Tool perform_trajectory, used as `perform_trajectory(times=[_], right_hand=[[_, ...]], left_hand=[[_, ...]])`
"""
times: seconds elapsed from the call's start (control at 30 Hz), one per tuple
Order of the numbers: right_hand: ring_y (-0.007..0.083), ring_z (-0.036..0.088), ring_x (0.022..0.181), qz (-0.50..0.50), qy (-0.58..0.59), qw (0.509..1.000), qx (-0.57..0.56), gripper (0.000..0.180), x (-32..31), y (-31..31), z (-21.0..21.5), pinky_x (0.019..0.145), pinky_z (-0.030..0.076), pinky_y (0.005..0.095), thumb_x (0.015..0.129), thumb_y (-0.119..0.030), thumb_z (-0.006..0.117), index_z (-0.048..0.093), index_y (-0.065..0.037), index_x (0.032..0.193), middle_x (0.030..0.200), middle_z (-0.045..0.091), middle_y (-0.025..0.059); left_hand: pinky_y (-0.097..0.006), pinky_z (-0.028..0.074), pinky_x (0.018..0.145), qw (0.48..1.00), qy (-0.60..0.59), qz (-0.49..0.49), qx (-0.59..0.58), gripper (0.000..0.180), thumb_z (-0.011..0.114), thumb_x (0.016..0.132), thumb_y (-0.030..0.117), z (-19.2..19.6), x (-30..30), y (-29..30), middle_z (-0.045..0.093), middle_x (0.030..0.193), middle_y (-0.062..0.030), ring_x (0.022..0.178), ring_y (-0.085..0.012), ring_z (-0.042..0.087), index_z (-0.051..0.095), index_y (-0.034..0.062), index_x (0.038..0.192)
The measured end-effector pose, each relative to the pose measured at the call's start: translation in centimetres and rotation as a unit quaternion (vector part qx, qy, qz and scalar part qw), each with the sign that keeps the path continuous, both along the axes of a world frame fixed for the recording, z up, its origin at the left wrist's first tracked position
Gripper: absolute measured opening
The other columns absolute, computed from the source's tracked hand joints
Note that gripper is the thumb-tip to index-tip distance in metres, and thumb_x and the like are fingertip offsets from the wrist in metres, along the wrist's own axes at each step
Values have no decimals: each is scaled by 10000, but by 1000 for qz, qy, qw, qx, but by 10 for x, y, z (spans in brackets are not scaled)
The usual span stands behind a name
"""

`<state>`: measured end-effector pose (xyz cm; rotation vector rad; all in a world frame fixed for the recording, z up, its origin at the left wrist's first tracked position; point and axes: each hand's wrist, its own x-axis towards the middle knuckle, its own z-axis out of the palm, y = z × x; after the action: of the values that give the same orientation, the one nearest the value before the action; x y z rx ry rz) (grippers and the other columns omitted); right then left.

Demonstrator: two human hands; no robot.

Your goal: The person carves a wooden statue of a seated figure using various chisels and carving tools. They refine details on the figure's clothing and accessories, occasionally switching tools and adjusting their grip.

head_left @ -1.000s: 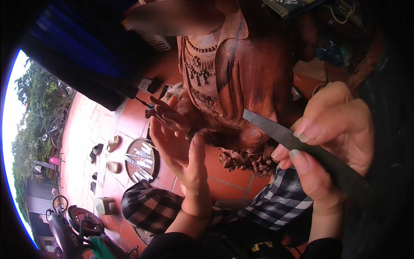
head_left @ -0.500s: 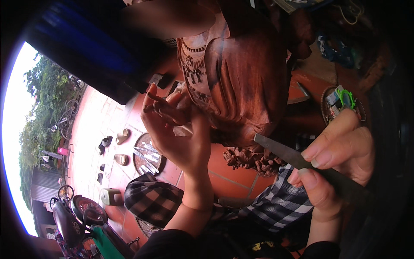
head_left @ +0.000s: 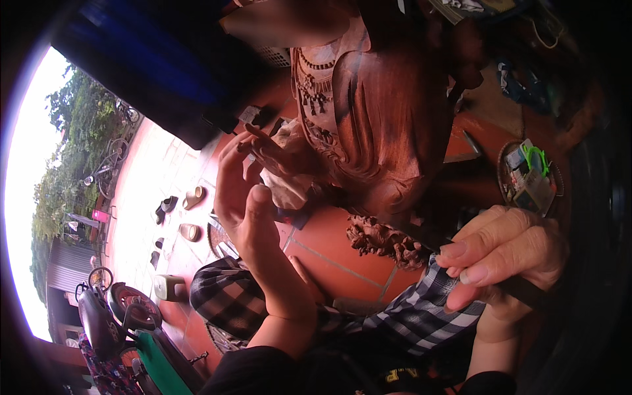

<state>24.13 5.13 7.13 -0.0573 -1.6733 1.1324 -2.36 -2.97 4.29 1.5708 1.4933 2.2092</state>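
Below and left of the wooden statue [head_left: 388, 125], open room is stretching over red floor tiles [head_left: 329, 253]. Bumpy carved wood [head_left: 384, 241] is blocking straight under the statue; the left hand [head_left: 240, 220] is crowding its left.

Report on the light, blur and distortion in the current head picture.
Head view: the sky is blown out white, the paving washed pale; head view: a smooth blur covers the top of the carved statue; head view: the dark tool in the right hand shows little detail; head view: fisheye edges curve into black.
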Motion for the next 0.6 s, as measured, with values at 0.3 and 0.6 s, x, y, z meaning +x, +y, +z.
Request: perform_trajectory(times=[0.3, 0.6], right_hand=[[149, 649, 587, 16, -12, 994, -110, 427, 1, -15, -1, 537, 493, 230, 851, -447, 742, 647, -31, 843, 744, 710, 137], [123, 519, 413, -84, -32, 990, 106, 656, 2, -24, 4, 422, 372, 200, 1001, -624, 356, 578, -66, 735, 501, 606, 68]], left_hand=[[-372, 390, 1058, 957, -13, -269, -108, 422, 850, 750, 271, 6, -24, 18, 451, 1381, -138, 1265, -265, 473, 723, -7, 1042], [-309, 434, 901, 976, 129, -177, 9, 412, 930, 648, 249, 0, -19, 30, 559, 1135, -73, 1067, -213, 509, 681, 5, 868]])
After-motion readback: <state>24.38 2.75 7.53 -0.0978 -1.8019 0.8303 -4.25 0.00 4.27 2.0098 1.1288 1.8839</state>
